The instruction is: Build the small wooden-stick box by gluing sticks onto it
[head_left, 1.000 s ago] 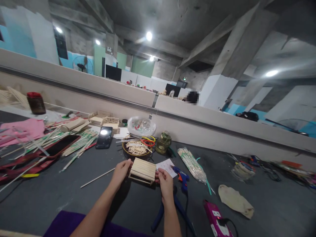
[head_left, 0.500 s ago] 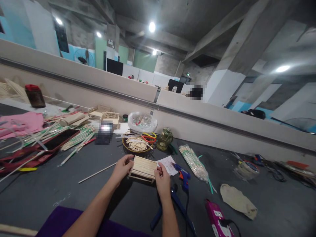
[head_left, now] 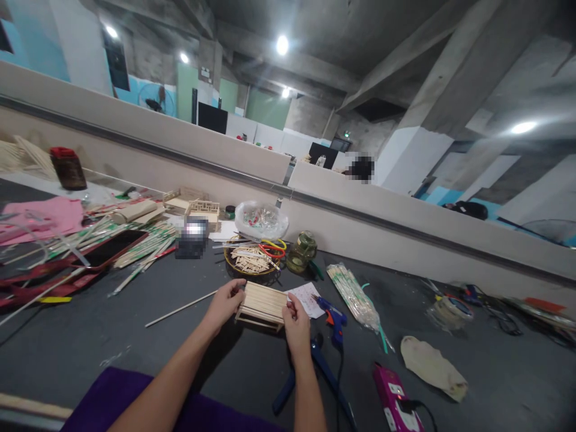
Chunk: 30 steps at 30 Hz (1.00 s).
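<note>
A small wooden stick bench [head_left: 262,303], with a slatted top and short legs, is held level over the dark table. My left hand [head_left: 227,303] pinches its left end, and my right hand [head_left: 296,318] grips the right end. Just beyond the right hand lies a patterned paper sheet [head_left: 308,299], with a blue glue gun [head_left: 333,318] beside it. One loose thin stick [head_left: 180,309] rests left of my left hand. Past the bench stands a round basket [head_left: 229,264] of short cut sticks [head_left: 252,260]. Blue-handled pliers [head_left: 330,378] lie by my right forearm, which partly covers them.
A green glass jar [head_left: 302,252] and a plastic-lined bowl [head_left: 261,221] stand near the partition. Bagged sticks [head_left: 353,295], a cloth piece [head_left: 432,367] and a pink power strip [head_left: 396,396] lie rightward. Leftward are a phone [head_left: 117,247], packaged sticks and small wooden models [head_left: 202,211].
The view has shifted very slightly. Both hands keep hold of the bench, which stays in nearly the same place and pose.
</note>
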### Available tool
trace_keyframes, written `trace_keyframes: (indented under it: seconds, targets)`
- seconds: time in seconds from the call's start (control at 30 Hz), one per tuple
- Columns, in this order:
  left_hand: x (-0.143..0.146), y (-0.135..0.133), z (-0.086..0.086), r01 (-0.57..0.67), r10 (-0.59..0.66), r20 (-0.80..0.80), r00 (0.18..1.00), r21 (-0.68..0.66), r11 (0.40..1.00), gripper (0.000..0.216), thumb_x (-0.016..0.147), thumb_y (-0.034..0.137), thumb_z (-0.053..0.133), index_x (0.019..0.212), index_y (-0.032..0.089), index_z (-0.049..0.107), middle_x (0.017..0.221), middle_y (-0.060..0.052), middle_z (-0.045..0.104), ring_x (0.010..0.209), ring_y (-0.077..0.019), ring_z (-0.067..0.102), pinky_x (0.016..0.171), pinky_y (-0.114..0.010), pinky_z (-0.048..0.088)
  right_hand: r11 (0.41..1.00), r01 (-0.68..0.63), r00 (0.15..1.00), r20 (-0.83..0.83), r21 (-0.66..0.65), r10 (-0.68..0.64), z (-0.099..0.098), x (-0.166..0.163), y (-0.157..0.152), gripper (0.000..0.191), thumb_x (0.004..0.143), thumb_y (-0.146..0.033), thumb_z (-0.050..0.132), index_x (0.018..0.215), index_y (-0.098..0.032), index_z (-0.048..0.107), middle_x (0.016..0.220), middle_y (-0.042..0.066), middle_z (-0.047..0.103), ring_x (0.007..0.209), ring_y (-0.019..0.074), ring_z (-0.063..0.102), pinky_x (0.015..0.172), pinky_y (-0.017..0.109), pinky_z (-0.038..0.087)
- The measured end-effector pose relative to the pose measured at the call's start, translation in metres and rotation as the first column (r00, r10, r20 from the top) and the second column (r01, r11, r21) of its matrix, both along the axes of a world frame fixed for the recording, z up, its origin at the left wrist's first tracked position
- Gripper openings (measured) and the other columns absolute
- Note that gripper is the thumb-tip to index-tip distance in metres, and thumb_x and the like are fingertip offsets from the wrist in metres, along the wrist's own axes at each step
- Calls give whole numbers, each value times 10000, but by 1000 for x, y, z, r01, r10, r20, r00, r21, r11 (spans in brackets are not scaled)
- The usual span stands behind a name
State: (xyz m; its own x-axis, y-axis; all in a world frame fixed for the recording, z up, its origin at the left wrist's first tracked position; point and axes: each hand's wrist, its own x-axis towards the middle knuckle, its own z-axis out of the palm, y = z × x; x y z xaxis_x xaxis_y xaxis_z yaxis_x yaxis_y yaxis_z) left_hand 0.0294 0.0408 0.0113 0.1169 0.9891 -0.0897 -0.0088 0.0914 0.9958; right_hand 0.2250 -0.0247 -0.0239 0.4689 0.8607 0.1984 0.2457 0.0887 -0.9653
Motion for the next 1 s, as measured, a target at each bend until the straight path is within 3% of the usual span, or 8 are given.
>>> trace_keyframes:
  seconds: [0.53,0.77,0.87,1.0]
  targets:
    - [-1,0,-4,-11,11,4,1000,8,1000,523,605,270,621,1087,67,627,648,9,586,513,-110,504,429,-207,379,999,29,999,43,-28,-28,3,0,1,478,727,-334,563,1142,-117,655,921,72,670,767,176,608,751,276,476]
    - [-2,0,1,12,-9,25,1000,-102,995,516,603,275,651,1092,115,603,605,27,561,473,-98,496,386,-183,362,999,-2,998,-62,-44,-1,7,6,-3,488,745,-419,581,1117,-109,638,671,16,624,563,153,569,511,234,438]
    - [-1,3,4,-60,63,42,997,-70,996,445,606,390,690,958,118,655,673,-22,606,547,-121,539,406,-189,386,997,57,998,14,-56,-56,11,12,1,416,758,-453,554,1001,-138,674,665,26,639,553,165,573,502,246,430]
    - [1,9,4,-78,81,97,992,-35,996,487,611,463,701,947,111,673,646,-21,603,578,-139,549,451,-210,414,997,70,995,79,-44,-66,19,22,11,277,735,-409,571,806,-172,698,685,40,661,610,186,594,536,256,439]
